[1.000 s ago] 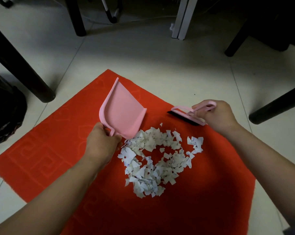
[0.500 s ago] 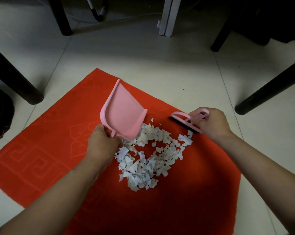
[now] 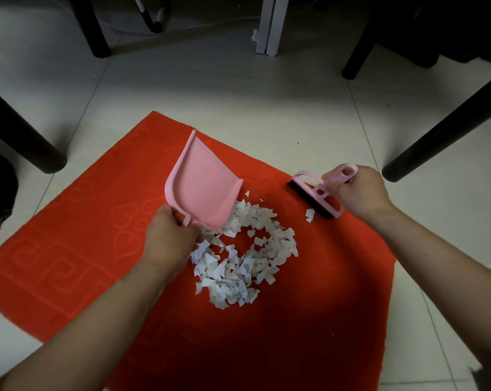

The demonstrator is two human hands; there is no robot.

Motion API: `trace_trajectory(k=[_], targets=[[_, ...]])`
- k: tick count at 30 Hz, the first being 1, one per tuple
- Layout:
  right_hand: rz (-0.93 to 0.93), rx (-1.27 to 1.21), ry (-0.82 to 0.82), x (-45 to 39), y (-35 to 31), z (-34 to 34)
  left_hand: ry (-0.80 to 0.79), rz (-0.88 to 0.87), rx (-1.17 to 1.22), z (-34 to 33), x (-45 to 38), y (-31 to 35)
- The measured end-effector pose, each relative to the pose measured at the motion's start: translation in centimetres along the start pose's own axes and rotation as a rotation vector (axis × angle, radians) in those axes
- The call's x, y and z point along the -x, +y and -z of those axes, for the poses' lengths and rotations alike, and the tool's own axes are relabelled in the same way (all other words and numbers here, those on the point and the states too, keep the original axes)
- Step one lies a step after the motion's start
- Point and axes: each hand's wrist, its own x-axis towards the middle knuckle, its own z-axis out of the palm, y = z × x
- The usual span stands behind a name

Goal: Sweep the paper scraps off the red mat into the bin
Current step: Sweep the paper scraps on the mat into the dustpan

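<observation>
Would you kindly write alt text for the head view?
A left hand holds a pink dustpan tilted beside a pile of paper scraps on a red mat, while the right hand holds a pink brush.

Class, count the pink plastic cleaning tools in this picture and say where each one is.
2. The pink dustpan is held by the left hand, tilted above the paper scraps. The pink brush is in the right hand, at the red mat's far right edge.

We see the brush (image 3: 320, 197) in the right hand (image 3: 361, 193) drawn back from the paper scraps (image 3: 244, 255). They now lie gathered closer, one scrap (image 3: 309, 214) apart beside the bristles.
</observation>
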Motion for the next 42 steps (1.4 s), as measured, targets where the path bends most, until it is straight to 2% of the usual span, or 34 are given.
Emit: trace_trajectory(k=[4, 8, 11, 14, 18, 22, 25, 27, 30, 34, 36, 42], targets=[[-0.024, 0.052, 0.034, 0.0, 1.2, -0.9, 0.0, -0.003, -0.007, -0.2, -0.1, 0.1], [0.027, 0.135, -0.105, 0.3, 1.0, -2.3, 0.003, 0.0, -0.011, -0.6, 0.0, 0.1], [-0.018, -0.003, -0.163, -0.4, 0.2, -0.8, -0.002, 0.001, -0.012, -0.8, -0.1, 0.0], [-0.005, -0.053, -0.1, -1.0, -0.2, 0.3, -0.005, -0.001, -0.009, -0.9, -0.2, -0.1], [-0.016, 0.119, -0.053, -0.5, 0.1, -1.3, -0.023, -0.001, -0.005, -1.3, -0.1, 0.0], [0.104, 0.186, -0.117, 1.9, -0.9, -3.9, -0.038, 0.001, -0.015, -1.7, 0.0, -0.1], [0.075, 0.111, -0.167, 2.1, -1.7, -3.8, -0.042, 0.005, -0.026, -2.0, 0.1, -0.2], [0.048, 0.033, -0.102, 1.4, -2.1, -3.0, -0.042, 0.016, -0.02, -2.1, 0.0, -0.2], [0.073, 0.076, -0.028, 1.5, -2.2, -2.7, -0.038, 0.021, -0.012, -1.9, -0.1, -0.2], [0.161, 0.143, -0.164, 3.6, -2.4, -4.7, -0.027, 0.015, 0.006, -1.6, -0.3, -0.1], [0.137, 0.099, -0.182, 3.4, -2.9, -4.8, -0.022, 0.021, 0.02, -1.4, -0.5, 0.0], [0.141, 0.128, 0.002, -0.3, -4.1, -3.9, 0.026, 0.022, 0.037, -0.2, -1.3, -0.5]])
